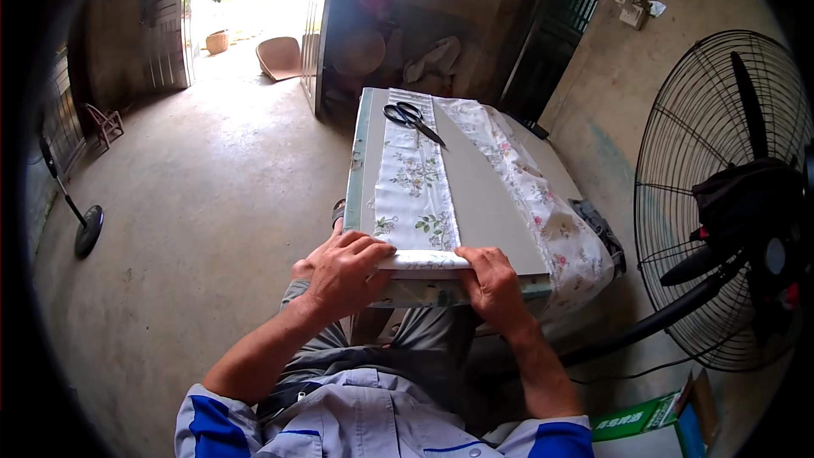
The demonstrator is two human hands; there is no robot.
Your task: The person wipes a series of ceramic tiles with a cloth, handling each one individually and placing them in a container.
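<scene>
A long strip of white floral fabric point(413, 184) lies lengthwise on the table, its near end folded or rolled at the front edge. My left hand point(350, 267) grips the left end of that fold, and my right hand point(493, 277) pinches its right end. Black-handled scissors point(413, 122) rest on the far part of the strip, blades pointing away to the right. To the right, a second floral fabric piece point(540, 203) runs down the table and hangs over the near right corner.
The table point(489, 197) stands close before me. A large wire-caged fan point(718, 203) is at the right, above an opened green box point(642, 420). Another stand's round base point(89, 232) and a small chair point(105, 125) are at the left. An open doorway lies beyond.
</scene>
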